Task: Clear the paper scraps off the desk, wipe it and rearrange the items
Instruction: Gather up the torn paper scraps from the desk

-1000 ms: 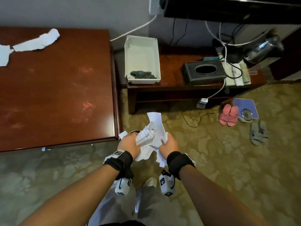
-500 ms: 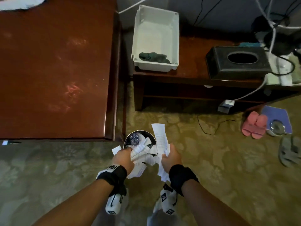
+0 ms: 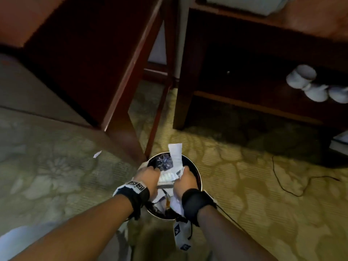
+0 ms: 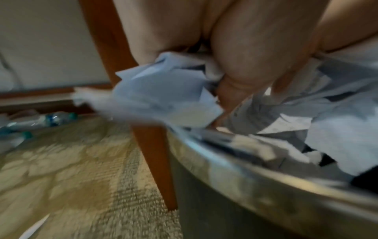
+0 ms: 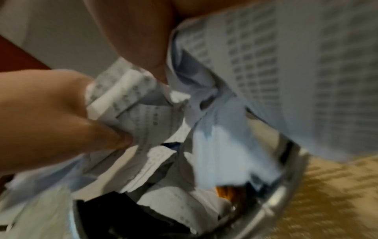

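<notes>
Hands, left point(image 3: 148, 176) and right point(image 3: 185, 180), clutch paper scraps point(image 3: 169, 177) over bin point(image 3: 199, 175).

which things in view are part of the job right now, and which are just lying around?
Job: left hand and right hand, each with a grip on scraps; bin beneath them.
Lying about: cups on shelf; bottles on carpet.

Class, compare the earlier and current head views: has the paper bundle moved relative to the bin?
Yes. The paper bundle has moved forward and down, from the near rim of the bin to over its opening.
</notes>
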